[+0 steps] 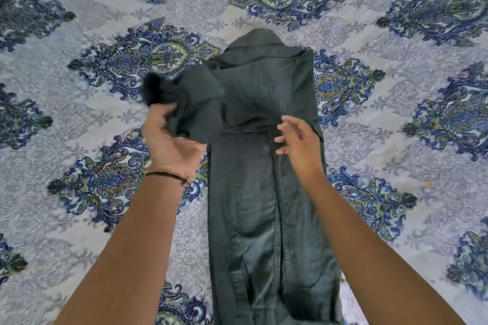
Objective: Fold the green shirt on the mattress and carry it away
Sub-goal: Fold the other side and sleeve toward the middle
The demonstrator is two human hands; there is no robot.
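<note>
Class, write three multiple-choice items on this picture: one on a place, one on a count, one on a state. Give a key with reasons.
1. Where does the green shirt lie?
A. on a patterned bedspread
B. on a wooden floor
C. on a chair

2. How many hands show?
A. one
B. two
C. three

3. What is the left hand doing?
A. resting flat
B. gripping the sleeve
C. holding a hanger

Key: 1 A, patterned cloth surrounds the shirt; 2 B, the right hand hovers open too; 3 B, fingers close on the sleeve.

Green shirt, partly folded on the mattress

The dark green shirt lies as a long narrow strip between both hands, collar farthest away, one sleeve lifted in the left hand's fingers.
</note>
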